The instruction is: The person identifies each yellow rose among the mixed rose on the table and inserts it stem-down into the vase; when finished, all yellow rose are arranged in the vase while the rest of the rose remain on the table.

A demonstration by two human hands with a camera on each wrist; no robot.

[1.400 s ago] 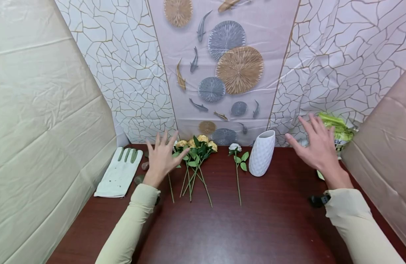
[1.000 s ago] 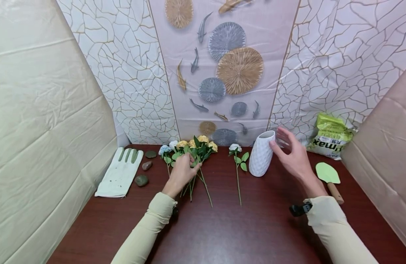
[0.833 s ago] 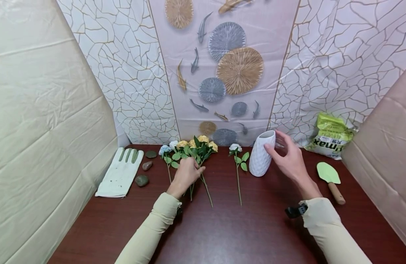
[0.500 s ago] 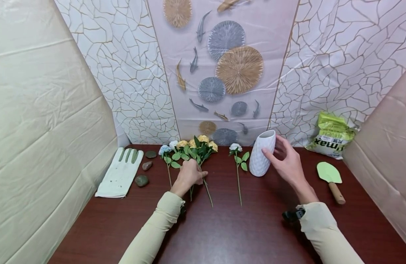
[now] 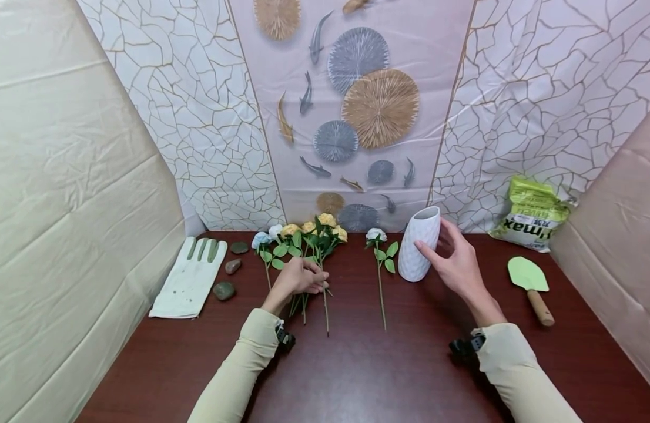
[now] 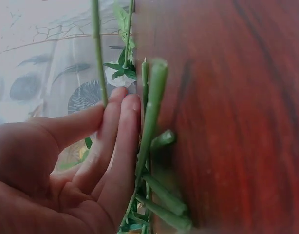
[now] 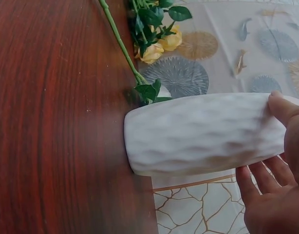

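My left hand (image 5: pixel 297 277) pinches one rose stem (image 6: pixel 98 53) between thumb and forefinger, its lower end (image 5: pixel 327 317) pointing toward me. Yellow roses (image 5: pixel 327 220) with green leaves lie bunched just beyond that hand, and other cut stems (image 6: pixel 154 107) run close beside its fingers in the left wrist view. My right hand (image 5: pixel 459 264) holds the upper part of a white textured vase (image 5: pixel 414 255), thumb on the near side and fingers behind. The vase stands upright on the table. A single white rose (image 5: pixel 376 235) lies left of the vase.
Blue and white roses (image 5: pixel 261 239) lie left of the yellow ones. Further left are several stones (image 5: pixel 224 290) and a white work glove (image 5: pixel 189 282). To the right are a green trowel (image 5: pixel 527 274) and a green bag (image 5: pixel 535 214) on the dark red table (image 5: pixel 351 376).
Both hands came down from the air. The left reached into the roses and took one stem, whose lower end has swung left; the right moved left onto the vase and now holds it.
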